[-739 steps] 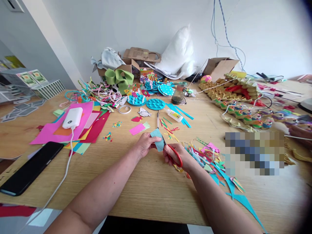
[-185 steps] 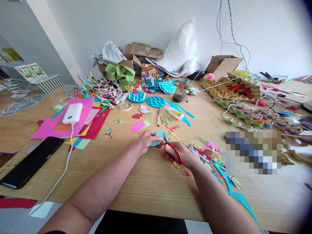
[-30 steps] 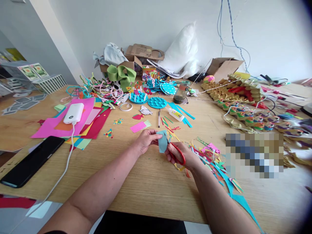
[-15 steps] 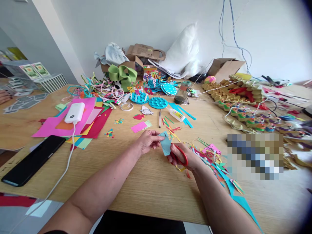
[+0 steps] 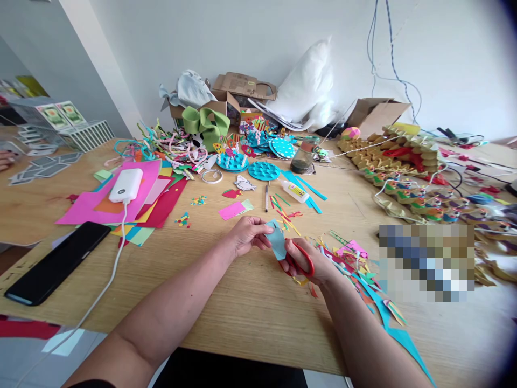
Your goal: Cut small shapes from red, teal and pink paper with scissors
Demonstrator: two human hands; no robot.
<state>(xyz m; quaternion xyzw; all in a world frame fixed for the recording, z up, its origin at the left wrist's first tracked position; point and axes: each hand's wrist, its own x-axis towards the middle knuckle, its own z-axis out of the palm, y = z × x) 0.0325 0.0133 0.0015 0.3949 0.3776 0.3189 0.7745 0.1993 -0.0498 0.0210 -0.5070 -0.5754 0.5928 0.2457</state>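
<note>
My left hand (image 5: 253, 236) pinches a small piece of light blue paper (image 5: 277, 243) between thumb and fingers. Dark drawn lines show on the paper. My right hand (image 5: 309, 261) is closed round red-handled scissors (image 5: 306, 257) at the paper's right edge; the blades are mostly hidden. Beyond the hands lie a pink paper piece (image 5: 231, 210), a red strawberry-like cutout (image 5: 232, 193), a fish cutout (image 5: 245, 183), a pen (image 5: 266, 199) and a white glue bottle (image 5: 295, 191). Colourful paper scraps (image 5: 355, 258) are heaped beside my right forearm.
At left are a black phone (image 5: 56, 262), a white power bank (image 5: 126, 185) with a cable, and stacked coloured paper (image 5: 81, 209). A glass jar (image 5: 306, 153), blue dotted discs (image 5: 264, 170) and egg cartons (image 5: 404, 188) stand farther back. Another person's hand (image 5: 5, 159) shows at far left.
The view has shifted slightly, so the scene sits a little farther right. The blue paper is tilted a little differently; both hands keep their holds.
</note>
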